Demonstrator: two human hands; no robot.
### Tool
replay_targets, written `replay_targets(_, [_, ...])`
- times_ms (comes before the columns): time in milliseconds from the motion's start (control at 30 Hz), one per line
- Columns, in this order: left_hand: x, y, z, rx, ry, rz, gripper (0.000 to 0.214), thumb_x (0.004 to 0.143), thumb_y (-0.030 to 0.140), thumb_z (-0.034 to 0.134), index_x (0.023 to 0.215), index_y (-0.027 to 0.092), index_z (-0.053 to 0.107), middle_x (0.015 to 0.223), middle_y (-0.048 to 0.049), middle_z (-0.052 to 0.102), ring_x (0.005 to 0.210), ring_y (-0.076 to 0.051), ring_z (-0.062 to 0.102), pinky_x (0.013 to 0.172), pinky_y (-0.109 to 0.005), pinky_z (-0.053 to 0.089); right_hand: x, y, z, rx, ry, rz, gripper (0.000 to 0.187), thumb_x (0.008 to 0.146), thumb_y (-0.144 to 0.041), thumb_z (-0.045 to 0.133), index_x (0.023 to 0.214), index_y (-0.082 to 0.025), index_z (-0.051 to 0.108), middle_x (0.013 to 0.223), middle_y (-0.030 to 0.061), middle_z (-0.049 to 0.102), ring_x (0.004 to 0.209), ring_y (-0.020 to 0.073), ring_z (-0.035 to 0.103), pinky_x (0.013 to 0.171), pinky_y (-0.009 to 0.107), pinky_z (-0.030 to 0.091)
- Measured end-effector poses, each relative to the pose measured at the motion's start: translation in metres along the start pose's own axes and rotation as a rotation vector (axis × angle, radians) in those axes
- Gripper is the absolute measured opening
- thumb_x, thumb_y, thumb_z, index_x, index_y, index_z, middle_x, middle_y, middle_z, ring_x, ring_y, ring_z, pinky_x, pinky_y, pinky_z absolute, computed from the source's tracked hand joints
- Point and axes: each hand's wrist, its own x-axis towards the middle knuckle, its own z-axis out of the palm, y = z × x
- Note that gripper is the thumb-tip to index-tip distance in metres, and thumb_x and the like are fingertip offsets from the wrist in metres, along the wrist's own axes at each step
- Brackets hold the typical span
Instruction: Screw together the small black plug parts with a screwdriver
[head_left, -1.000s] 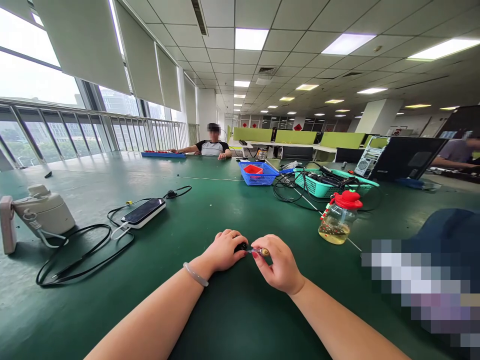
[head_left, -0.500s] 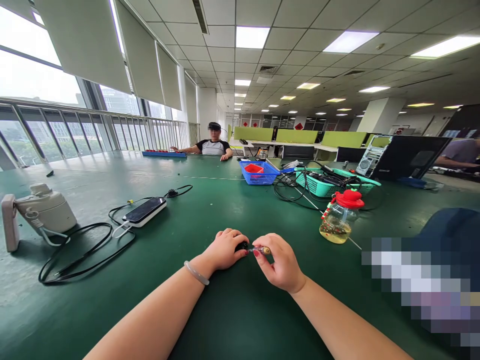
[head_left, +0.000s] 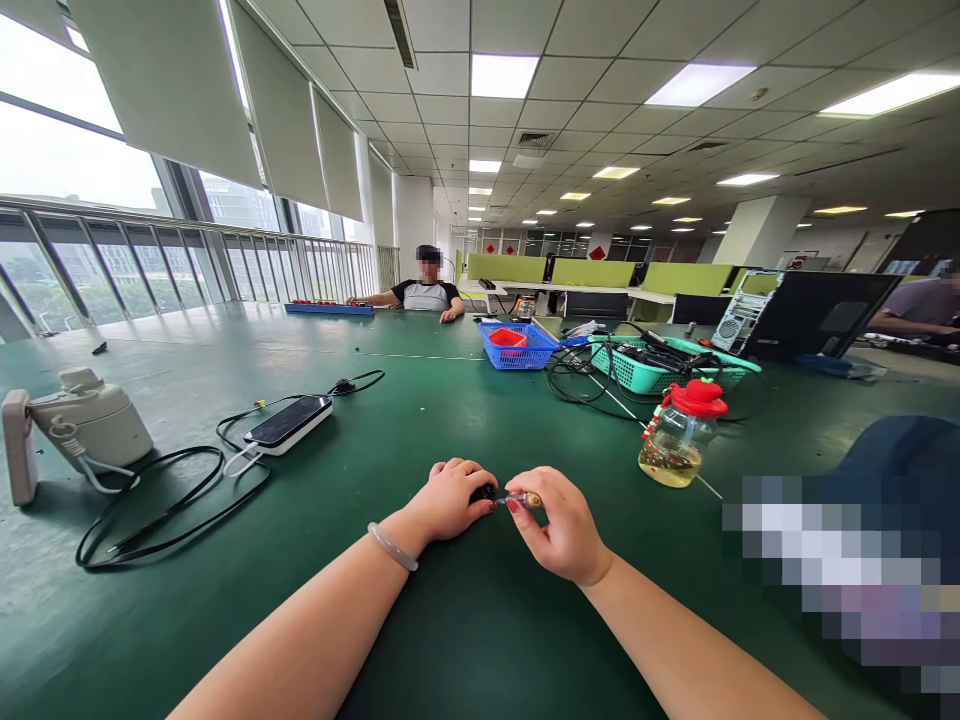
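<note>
Green table [head_left: 465, 640] — 2 hands, 1 screwdriver [head_left: 517, 498]

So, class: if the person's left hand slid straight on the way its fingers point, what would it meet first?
The left hand points right, toward the right hand. It would first meet the small screwdriver-like tool that hand pinches, then its fingers; the gap is tiny, as far as depth shows.
</note>
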Motion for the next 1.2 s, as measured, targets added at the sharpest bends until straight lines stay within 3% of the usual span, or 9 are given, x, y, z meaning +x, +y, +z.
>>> replay_targets(133, [0.0, -0.001, -0.001, -0.002, -0.003, 0.005, 0.028, 0.089, 0.044, 0.053, 0.112, 0.03, 0.058, 0.116, -0.0029, 0.062, 0.111, -0.024, 0.053, 0.1, -0.046, 0.036, -0.003, 0.004, 0.002, 0.016, 0.02, 0.108, 0.01, 0.088, -0.019, 0.05, 0.095, -0.023, 0.056, 0.081, 0.0035, 0.066, 0.071, 0.0179, 0.061, 0.067, 0.031, 0.051])
replay_targets(333, [-0.001, 0.0, -0.001, -0.012, -0.004, -0.031, 0.024, 0.087, 0.042, 0.055, 0.109, 0.031, 0.059, 0.117, -0.0013, 0.062, 0.113, -0.024, 0.052, 0.102, -0.046, 0.036, -0.013, 0.033, 0.005, 0.154, 0.147, 0.489, 0.013, 0.09, -0.033, 0.051, 0.087, -0.021, 0.057, 0.073, 0.0009, 0.061, 0.059, 0.0139, 0.058, 0.058, 0.026, 0.048])
replay_targets(600, [-0.004, 0.007, -0.001, 0.058, 0.022, -0.159, 0.027, 0.089, 0.043, 0.051, 0.111, 0.029, 0.058, 0.12, -0.0048, 0.059, 0.114, -0.027, 0.05, 0.097, -0.049, 0.039, -0.026, 0.073, 0.01, 0.506, 0.458, 1.021, 0.03, 0.07, -0.046, 0.07, 0.07, -0.02, 0.053, 0.051, -0.0068, 0.048, 0.041, 0.0082, 0.042, 0.041, 0.022, 0.036])
replay_targets(733, [-0.015, 0.009, -0.007, 0.106, 0.031, -0.249, 0.024, 0.089, 0.038, 0.049, 0.109, 0.027, 0.058, 0.119, -0.0061, 0.059, 0.113, -0.028, 0.05, 0.095, -0.049, 0.04, -0.029, 0.084, 0.013, 0.524, 0.542, 1.108, 0.032, 0.068, -0.047, 0.069, 0.067, -0.02, 0.051, 0.048, -0.008, 0.045, 0.036, 0.0073, 0.039, 0.036, 0.022, 0.033])
replay_targets(967, [-0.076, -0.008, -0.031, 0.116, 0.012, -0.313, 0.023, 0.089, 0.037, 0.047, 0.107, 0.027, 0.058, 0.114, -0.0061, 0.058, 0.111, -0.025, 0.05, 0.095, -0.044, 0.042, -0.034, 0.091, 0.016, 0.557, 0.569, 1.165, 0.028, 0.066, -0.042, 0.069, 0.066, -0.021, 0.051, 0.046, -0.0092, 0.043, 0.034, 0.007, 0.038, 0.034, 0.022, 0.033])
replay_targets(1200, [-0.158, -0.058, -0.069, 0.198, 0.004, -0.369, 0.026, 0.088, 0.038, 0.044, 0.106, 0.03, 0.061, 0.121, -0.0033, 0.061, 0.118, -0.025, 0.05, 0.104, -0.046, 0.035, -0.033, 0.089, 0.016, 0.597, 0.559, 1.182, 0.025, 0.063, -0.039, 0.069, 0.068, -0.02, 0.054, 0.045, -0.0092, 0.043, 0.035, 0.0068, 0.037, 0.034, 0.021, 0.031])
